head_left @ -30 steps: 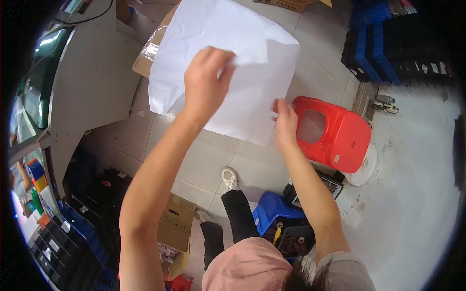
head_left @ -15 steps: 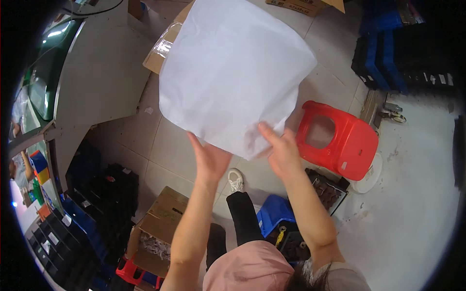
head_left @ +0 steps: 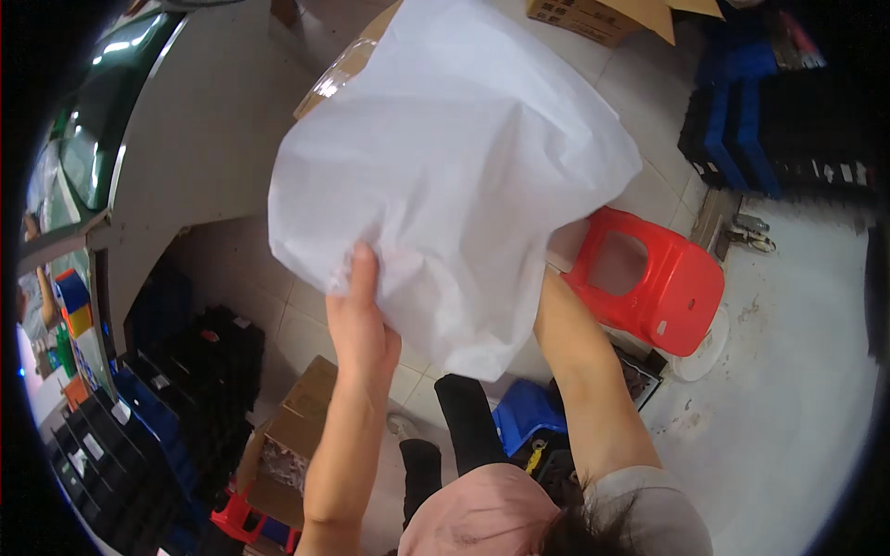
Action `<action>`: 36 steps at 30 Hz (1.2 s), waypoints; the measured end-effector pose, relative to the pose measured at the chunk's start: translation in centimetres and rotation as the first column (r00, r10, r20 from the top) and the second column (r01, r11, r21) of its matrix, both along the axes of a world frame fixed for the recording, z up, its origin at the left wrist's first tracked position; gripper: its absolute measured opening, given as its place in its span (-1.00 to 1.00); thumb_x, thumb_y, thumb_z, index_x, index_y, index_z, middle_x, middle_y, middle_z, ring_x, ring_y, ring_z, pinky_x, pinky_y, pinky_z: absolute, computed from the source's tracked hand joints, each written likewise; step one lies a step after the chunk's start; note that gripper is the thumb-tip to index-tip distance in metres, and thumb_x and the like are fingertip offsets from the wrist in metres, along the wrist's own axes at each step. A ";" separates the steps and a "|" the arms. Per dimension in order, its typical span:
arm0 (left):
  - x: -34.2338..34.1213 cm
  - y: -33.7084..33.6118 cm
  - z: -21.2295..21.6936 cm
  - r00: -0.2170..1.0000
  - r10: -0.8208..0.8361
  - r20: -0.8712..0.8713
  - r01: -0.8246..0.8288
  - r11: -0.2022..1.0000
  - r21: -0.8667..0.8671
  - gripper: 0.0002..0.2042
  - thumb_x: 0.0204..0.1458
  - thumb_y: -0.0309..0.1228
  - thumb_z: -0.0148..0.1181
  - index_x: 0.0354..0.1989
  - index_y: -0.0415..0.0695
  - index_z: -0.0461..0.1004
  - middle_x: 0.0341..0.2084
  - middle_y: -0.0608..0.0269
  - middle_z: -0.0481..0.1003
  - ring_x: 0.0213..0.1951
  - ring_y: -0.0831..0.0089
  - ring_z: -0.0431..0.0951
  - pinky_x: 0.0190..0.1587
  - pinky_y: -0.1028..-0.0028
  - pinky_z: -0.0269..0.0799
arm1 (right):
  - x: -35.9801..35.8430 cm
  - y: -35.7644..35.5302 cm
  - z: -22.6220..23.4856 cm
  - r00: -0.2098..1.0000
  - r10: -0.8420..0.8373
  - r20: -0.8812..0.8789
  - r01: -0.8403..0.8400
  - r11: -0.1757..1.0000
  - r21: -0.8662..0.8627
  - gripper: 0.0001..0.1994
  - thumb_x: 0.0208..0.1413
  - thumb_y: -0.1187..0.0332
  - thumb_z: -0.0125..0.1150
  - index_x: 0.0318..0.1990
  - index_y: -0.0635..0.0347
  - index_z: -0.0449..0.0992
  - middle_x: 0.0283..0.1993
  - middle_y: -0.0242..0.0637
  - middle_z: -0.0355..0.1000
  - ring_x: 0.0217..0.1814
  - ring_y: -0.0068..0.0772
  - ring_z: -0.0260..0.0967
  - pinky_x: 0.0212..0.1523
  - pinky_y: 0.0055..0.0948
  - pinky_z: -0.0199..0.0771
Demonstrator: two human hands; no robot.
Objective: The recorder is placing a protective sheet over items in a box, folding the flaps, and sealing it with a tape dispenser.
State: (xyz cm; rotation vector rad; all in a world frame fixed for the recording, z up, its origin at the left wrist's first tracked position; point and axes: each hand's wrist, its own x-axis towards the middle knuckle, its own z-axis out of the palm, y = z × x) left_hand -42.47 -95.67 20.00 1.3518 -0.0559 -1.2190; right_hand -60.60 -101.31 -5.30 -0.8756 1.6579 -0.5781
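Observation:
A large, thin white sheet (head_left: pixel 436 167), possibly a bag, spreads in front of me, creased down its middle and hanging lower at its near corner. My left hand (head_left: pixel 360 315) grips its near left edge, thumb on top and fingers underneath. My right forearm (head_left: pixel 579 343) passes beneath the right side of the sheet. The right hand itself is hidden there, so its fingers cannot be seen.
A red plastic stool (head_left: pixel 672 283) lies to the right of the sheet. Beyond are cardboard boxes (head_left: pixel 584 20) and stacked black and blue crates (head_left: pixel 788 130). Near my legs stand an open cardboard box (head_left: pixel 311 389) and a blue bin (head_left: pixel 524 412). A grey panel (head_left: pixel 209 130) rises at left.
My right hand has gone from gripping the near edge to underneath the sheet. My left hand has moved left and now pinches the edge. The sheet has creased and its near corner hangs closer to me.

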 end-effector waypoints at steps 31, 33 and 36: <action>25.2 82.5 -4.8 0.923 -0.105 0.369 -0.220 0.644 0.732 -0.53 0.11 -0.05 0.01 -0.20 -0.32 0.47 -0.36 0.25 0.51 -0.30 0.56 0.43 -0.21 0.48 0.36 | 22.5 37.1 16.6 0.620 0.783 0.045 -0.782 0.612 0.118 -0.72 0.11 0.19 0.13 -0.26 0.27 0.49 -0.37 -0.48 0.42 -0.41 -0.72 0.26 -0.40 -0.68 0.23; 28.0 88.4 -6.2 0.901 -0.135 0.412 -0.247 0.621 0.744 -0.51 0.09 -0.03 0.02 -0.20 -0.34 0.47 -0.37 0.17 0.52 -0.29 0.50 0.46 -0.20 0.45 0.36 | 24.2 44.7 17.6 0.632 0.775 -0.012 -0.762 0.624 0.174 -0.74 0.12 0.19 0.11 -0.30 0.24 0.49 -0.44 -0.55 0.37 -0.46 -0.77 0.18 -0.47 -0.71 0.14; 35.1 92.4 -8.1 0.865 -0.151 0.479 -0.305 0.599 0.740 -0.48 0.08 0.00 0.00 -0.20 -0.35 0.46 -0.38 0.01 0.53 -0.27 0.34 0.51 -0.18 0.38 0.37 | 29.3 54.2 16.2 0.695 0.719 0.021 -0.717 0.689 0.105 -0.68 0.12 0.16 0.08 -0.27 0.31 0.50 -0.46 -0.46 0.40 -0.44 -0.67 0.22 -0.42 -0.60 0.21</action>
